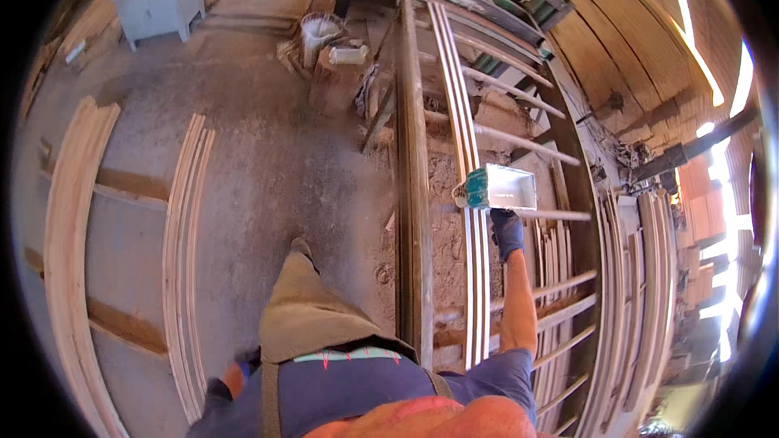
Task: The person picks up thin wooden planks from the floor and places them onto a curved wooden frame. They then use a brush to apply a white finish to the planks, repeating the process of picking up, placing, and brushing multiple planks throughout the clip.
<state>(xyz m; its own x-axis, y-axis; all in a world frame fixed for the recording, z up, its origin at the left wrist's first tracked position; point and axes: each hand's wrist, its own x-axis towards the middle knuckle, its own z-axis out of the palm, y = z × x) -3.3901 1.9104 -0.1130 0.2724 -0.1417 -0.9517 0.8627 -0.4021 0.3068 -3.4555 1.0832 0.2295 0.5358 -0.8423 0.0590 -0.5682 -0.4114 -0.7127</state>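
My right hand, in a dark glove, reaches forward over a roller rack. Its fingers close at the near edge of an open rectangular box, white inside with a teal, stained end. The box sits across long, thin wooden strips with white stripes along them, which run lengthwise over the rack's rollers. The gloved fingertips are partly hidden by the box. Low at my left side, my left hand shows only in part beside my clothing, with its fingers hidden.
The rack's long rail runs on my right, with rollers across it. On the left, boards and narrow strips lie on crosspieces. Ahead stand a white bucket and a grey cabinet. More strips lie beyond the rack.
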